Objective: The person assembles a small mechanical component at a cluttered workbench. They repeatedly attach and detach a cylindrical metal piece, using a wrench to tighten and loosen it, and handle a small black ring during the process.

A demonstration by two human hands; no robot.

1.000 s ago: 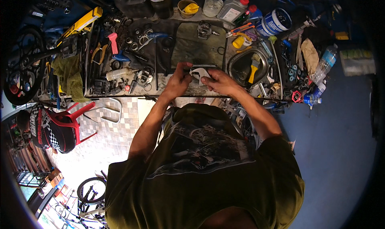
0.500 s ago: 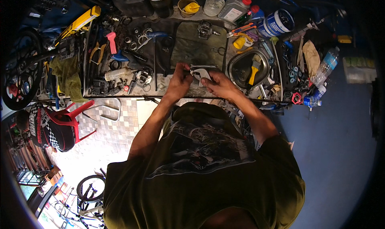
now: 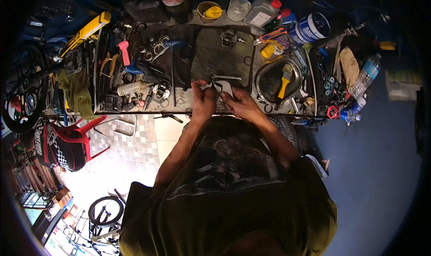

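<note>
My right hand (image 3: 241,104) grips a curved silver-grey part (image 3: 226,86), thumb on top, near the front of the workbench. The fingers of my left hand (image 3: 204,101) are closed at the part's left end; small details between the fingertips are hidden. Just beyond both hands a combination wrench (image 3: 231,78) lies on the dark green mat (image 3: 215,49). Farther back on that mat rests a bicycle pedal (image 3: 229,37), with a thin ring (image 3: 247,61) nearer on its right side.
To the right stands a metal basin (image 3: 258,83) with a yellow-handled brush (image 3: 284,86) in it. Loose rings, pliers (image 3: 109,65) and a pink-handled tool (image 3: 124,52) crowd the left. Bottles and a white-blue bucket (image 3: 310,27) line the back. A red chair (image 3: 85,132) stands lower left.
The view has shifted slightly. The curved part has turned and drawn nearer my body, with more of it now covered by my fingers; my hands have come a little closer together.
</note>
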